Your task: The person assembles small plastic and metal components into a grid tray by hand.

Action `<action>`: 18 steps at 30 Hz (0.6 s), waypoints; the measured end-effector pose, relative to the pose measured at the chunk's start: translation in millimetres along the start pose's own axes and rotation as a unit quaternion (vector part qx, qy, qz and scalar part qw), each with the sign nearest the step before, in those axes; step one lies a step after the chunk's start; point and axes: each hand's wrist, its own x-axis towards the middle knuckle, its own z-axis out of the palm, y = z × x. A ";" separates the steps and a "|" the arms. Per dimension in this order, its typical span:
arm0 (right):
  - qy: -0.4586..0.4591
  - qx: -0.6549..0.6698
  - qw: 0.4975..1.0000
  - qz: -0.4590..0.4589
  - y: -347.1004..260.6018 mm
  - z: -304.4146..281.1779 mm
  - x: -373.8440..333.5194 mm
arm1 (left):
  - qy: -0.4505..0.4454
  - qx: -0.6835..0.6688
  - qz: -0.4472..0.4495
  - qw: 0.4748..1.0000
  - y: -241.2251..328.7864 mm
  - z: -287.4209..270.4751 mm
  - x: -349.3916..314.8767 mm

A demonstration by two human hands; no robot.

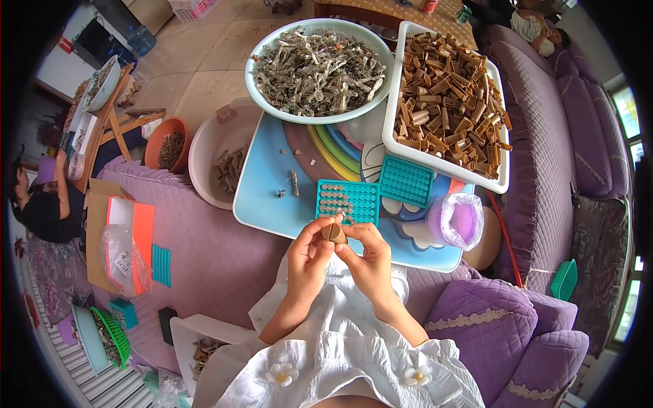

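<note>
Both of my hands meet in front of my chest over a small brown tube-like piece [335, 234]. My left hand [309, 262] pinches it from one side; the fingers of my right hand [368, 260] close on its other side. Just beyond my fingertips lies a teal peg-hole tray [364, 204], its left part filled with small round greyish pieces. A second teal tray [406, 181] lies beside it, up and to the right. Loose on the blue table [265, 204] are a small stick-like piece [294, 182] and some tiny bits.
A pale basin [253, 71] heaped with greyish stick-like pieces and a white bin [389, 129] of brown pieces stand at the back. A lined purple cup [457, 221] sits right. Left are a pink basin [197, 156], an orange bucket [153, 158] and a carton [98, 224]. Another person [51, 204] sits far left.
</note>
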 end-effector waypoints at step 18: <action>0.009 -0.218 0.967 -0.134 2.5 -9.1 3.8 | -0.029 0.061 0.026 0.997 -9.9 18.6 8.9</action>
